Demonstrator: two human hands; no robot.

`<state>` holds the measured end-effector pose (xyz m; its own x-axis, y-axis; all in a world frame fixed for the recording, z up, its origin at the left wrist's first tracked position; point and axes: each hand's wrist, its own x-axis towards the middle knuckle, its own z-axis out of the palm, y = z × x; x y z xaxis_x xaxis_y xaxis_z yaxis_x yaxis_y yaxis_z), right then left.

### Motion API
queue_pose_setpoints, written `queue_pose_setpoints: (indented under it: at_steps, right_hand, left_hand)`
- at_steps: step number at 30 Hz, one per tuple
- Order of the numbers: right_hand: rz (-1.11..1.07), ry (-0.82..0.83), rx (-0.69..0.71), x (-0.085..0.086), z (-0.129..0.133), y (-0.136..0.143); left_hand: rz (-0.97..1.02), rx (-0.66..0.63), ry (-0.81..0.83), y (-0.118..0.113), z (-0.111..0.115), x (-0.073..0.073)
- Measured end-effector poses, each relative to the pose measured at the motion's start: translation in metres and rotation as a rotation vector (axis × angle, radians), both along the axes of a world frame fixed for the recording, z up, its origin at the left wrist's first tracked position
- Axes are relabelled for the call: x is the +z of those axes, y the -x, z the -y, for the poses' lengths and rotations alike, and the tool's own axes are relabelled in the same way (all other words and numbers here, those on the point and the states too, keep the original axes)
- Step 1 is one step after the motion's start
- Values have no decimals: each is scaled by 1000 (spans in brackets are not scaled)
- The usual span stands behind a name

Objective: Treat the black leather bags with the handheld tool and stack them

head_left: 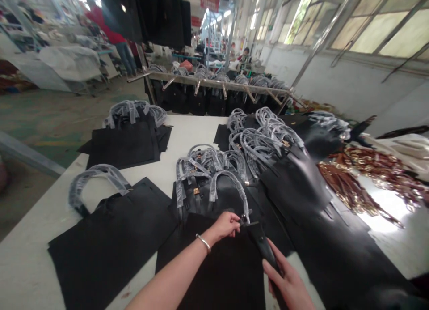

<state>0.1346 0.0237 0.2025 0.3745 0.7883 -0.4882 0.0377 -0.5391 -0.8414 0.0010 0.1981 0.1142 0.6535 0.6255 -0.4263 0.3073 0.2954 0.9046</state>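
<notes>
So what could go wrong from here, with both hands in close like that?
The bracelet on the left wrist sits low over the black panel, so it might scuff the surface.

The left hand works right by the foot of a wrapped handle; a finger or the plastic could catch.

The black strap in the right hand looks much like the dark pieces around it, so it could get mixed in if put down.
</notes>
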Motion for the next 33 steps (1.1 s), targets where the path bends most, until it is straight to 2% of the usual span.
queue_pose_setpoints:
  at_steps: [6,10,15,20,26,30,33]
  right_hand:
    - [-114,50,61,-3,-5,7]
    - [-228,61,38,-5,-3,8]
    - [-288,50,14,0,-1,12]
    - [-229,21,23,8,-3,19]
    - [-140,-25,10,22,-4,23]
    - [-58,3,115,17,-1,24]
    - [8,-33,36,8,3,17]
  left_hand:
    - [-2,-51,-52,17,15,7]
    - [8,-65,-139,29,18,13]
    - [46,-79,-237,36,18,12]
    - [52,-93,-246,38,19,17]
    - [61,-63,-181,40,25,23]
    - [85,-33,-132,42,36,24]
    - [71,47,-103,48,39,29]
